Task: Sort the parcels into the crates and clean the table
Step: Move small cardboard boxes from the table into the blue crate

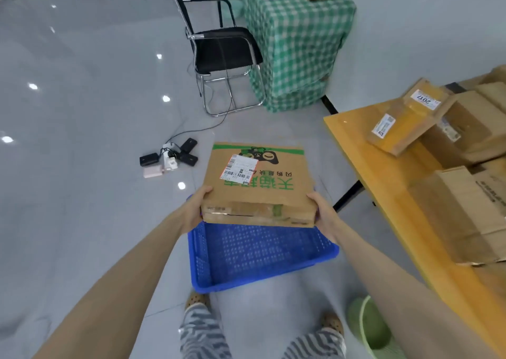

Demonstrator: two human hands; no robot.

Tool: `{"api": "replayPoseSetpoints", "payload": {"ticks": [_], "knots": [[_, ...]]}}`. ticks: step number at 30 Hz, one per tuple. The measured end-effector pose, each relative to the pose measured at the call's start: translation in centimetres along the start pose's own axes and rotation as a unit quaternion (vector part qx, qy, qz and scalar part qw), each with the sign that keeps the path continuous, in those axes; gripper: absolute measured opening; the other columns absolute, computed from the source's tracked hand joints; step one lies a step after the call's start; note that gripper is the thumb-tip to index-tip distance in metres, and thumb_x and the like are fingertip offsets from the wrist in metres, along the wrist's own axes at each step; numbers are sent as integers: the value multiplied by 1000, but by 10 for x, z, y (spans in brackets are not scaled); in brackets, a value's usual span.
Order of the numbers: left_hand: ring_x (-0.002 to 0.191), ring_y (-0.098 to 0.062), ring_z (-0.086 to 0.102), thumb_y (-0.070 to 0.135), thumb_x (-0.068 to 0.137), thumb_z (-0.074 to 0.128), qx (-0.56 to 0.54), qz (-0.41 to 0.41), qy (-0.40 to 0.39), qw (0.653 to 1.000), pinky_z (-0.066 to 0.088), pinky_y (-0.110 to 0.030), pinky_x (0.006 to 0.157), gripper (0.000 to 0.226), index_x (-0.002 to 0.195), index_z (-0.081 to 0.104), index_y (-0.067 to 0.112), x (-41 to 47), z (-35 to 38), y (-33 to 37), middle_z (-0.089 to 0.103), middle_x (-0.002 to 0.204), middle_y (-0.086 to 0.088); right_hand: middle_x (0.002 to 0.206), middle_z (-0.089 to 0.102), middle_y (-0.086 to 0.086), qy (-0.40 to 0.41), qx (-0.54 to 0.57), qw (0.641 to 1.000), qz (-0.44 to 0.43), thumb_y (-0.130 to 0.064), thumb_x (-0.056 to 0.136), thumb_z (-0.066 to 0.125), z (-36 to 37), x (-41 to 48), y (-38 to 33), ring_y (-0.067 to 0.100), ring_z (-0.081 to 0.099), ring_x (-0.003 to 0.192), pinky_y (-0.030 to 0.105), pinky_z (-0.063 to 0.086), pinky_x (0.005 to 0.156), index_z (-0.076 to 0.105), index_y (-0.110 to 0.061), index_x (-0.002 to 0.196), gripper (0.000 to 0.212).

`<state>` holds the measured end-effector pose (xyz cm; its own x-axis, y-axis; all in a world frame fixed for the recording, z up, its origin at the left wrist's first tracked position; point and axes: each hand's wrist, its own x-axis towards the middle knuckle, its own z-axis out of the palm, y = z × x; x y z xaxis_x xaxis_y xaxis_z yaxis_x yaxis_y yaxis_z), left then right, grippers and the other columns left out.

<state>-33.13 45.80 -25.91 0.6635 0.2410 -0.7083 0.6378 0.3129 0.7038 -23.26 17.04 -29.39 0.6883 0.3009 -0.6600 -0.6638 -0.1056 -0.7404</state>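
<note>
We hold the flat brown parcel (257, 183) over the far part of the blue crate (262, 279) on the floor. Our left hand (195, 211) and right hand (324, 216) each grip a near corner, thumb on top, fingers curled round the edge. Its top shows green Chinese characters upside down to us, a black cat-face logo and a white barcode label too small to read. At our right, cardboard parcels (465, 128) pile on the yellow counter (353, 139), one labelled "2017".

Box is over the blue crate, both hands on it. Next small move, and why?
Probably lower the parcel straight into the blue crate: left hand and right hand grip its near corners, it hangs above the crate, whose visible floor looks bare.
</note>
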Motion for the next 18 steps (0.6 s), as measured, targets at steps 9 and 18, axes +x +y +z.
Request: {"api": "replayPoseSetpoints", "payload": {"ticks": [9, 18], "knots": [[77, -17, 65, 37, 100, 34, -38, -103, 42, 993, 51, -32, 69, 32, 110, 59, 19, 70, -18, -132, 72, 84, 1, 111, 67, 4, 58, -98, 991, 75, -56, 76, 53, 1, 59, 107, 19, 66, 96, 50, 51, 94, 57, -17, 118, 57], [97, -24, 68, 52, 93, 47, -49, -163, 74, 983, 56, -40, 82, 50, 128, 51, 16, 143, -58, -255, 69, 112, -8, 106, 66, 3, 110, -174, 972, 116, -51, 94, 46, 24, 126, 221, 21, 61, 102, 43, 46, 97, 61, -21, 95, 34]]}}
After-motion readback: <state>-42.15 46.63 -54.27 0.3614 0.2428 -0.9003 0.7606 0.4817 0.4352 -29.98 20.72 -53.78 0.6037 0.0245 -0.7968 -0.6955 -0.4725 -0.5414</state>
